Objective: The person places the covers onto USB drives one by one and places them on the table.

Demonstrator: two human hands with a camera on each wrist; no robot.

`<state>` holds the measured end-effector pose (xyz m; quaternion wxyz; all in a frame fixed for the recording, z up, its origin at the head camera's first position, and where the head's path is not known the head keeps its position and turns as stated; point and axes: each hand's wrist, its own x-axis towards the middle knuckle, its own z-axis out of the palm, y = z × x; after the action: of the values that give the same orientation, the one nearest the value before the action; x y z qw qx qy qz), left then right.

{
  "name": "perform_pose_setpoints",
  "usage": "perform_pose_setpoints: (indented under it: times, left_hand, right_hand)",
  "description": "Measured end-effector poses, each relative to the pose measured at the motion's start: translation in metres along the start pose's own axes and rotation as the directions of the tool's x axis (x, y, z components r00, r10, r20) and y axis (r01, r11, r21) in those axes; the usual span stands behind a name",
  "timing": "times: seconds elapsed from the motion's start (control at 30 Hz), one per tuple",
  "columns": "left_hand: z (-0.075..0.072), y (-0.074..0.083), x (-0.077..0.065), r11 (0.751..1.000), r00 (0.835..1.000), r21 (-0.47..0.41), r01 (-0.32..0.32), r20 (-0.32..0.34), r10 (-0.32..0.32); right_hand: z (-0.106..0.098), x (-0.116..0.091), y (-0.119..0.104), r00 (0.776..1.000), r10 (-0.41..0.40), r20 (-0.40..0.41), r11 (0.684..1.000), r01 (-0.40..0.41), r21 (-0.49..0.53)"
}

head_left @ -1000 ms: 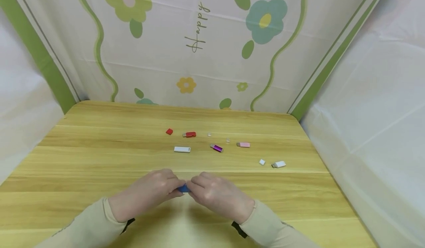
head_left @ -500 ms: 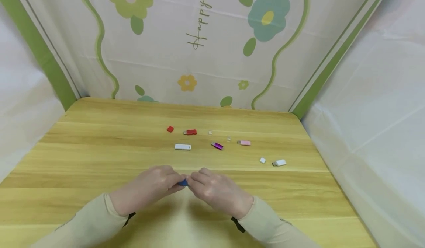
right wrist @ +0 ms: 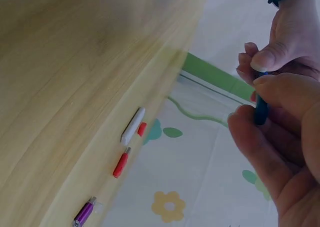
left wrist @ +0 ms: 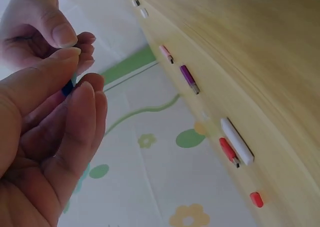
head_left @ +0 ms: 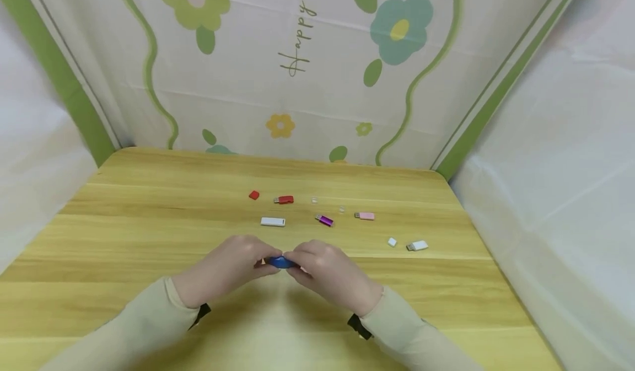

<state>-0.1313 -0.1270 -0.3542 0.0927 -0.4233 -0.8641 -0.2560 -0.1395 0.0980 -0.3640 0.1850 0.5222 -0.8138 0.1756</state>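
Observation:
My left hand (head_left: 235,263) and right hand (head_left: 329,274) meet above the table near its front. Between them is a small blue USB stick (head_left: 281,262), pinched at its left end by the left thumb and fingers and at its right end by the right ones. Fingertips cover much of the blue stick (right wrist: 260,109) in the right wrist view, and no metal plug shows. Only a sliver of blue appears in the left wrist view. Beyond the hands lie a white USB stick (head_left: 273,222) and a purple USB stick (head_left: 324,220) with its plug bare.
Farther back on the wooden table (head_left: 149,211) lie a red USB stick (head_left: 284,199), its red cap (head_left: 254,194) and two clear caps (head_left: 315,200). A pink USB stick (head_left: 365,216), a white cap (head_left: 392,242) and another white USB stick (head_left: 418,246) lie rightward. A flowered curtain (head_left: 238,84) hangs behind.
Both hands have shifted slightly up and away from the body in the head view. The fingers have changed their hold, so more of the blue USB stick shows. The things on the table stay put.

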Motion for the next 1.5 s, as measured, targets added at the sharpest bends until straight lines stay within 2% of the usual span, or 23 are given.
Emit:
perform_pose_setpoints:
  times: [0.23, 0.37, 0.53, 0.73, 0.9, 1.0, 1.17, 1.3, 1.4, 1.5]
  left_hand:
    - [0.012, -0.021, -0.001, 0.996, 0.995, 0.019, 0.092, 0.030, -0.092]
    - [0.019, -0.040, -0.002, 0.986, 0.985, 0.055, 0.159, 0.063, -0.163]
    - [0.024, -0.062, 0.001, 0.975, 0.968, 0.044, 0.219, 0.117, -0.223]
    - [0.028, -0.082, 0.009, 0.965, 0.948, 0.019, 0.262, 0.183, -0.261]
    - [0.030, -0.093, 0.015, 0.955, 0.927, 0.023, 0.294, 0.236, -0.291]
    - [0.032, -0.099, 0.018, 0.953, 0.921, 0.024, 0.303, 0.251, -0.299]
    - [0.034, -0.110, 0.022, 0.943, 0.907, 0.023, 0.331, 0.269, -0.325]
    - [0.032, -0.112, 0.023, 0.935, 0.894, 0.011, 0.356, 0.287, -0.343]
    - [0.031, -0.112, 0.024, 0.935, 0.896, 0.014, 0.355, 0.281, -0.345]
    - [0.032, -0.111, 0.028, 0.942, 0.906, 0.029, 0.335, 0.263, -0.331]
  right_hand:
    - [0.013, 0.016, 0.010, 0.982, 0.094, 0.161, 0.994, -0.101, 0.036]
    - [0.025, 0.027, 0.020, 0.956, 0.156, 0.248, 0.981, -0.179, 0.076]
    - [0.045, 0.041, 0.035, 0.917, 0.219, 0.334, 0.956, -0.269, 0.113]
    - [0.065, 0.053, 0.049, 0.886, 0.260, 0.384, 0.943, -0.319, 0.098]
    - [0.077, 0.059, 0.056, 0.870, 0.280, 0.407, 0.939, -0.337, 0.075]
    - [0.079, 0.063, 0.059, 0.858, 0.293, 0.423, 0.930, -0.359, 0.084]
    - [0.080, 0.071, 0.063, 0.816, 0.347, 0.464, 0.895, -0.435, 0.097]
    - [0.082, 0.074, 0.065, 0.779, 0.383, 0.497, 0.869, -0.486, 0.092]
    - [0.083, 0.076, 0.066, 0.771, 0.397, 0.498, 0.862, -0.499, 0.085]
    - [0.083, 0.077, 0.067, 0.771, 0.406, 0.491, 0.858, -0.507, 0.086]
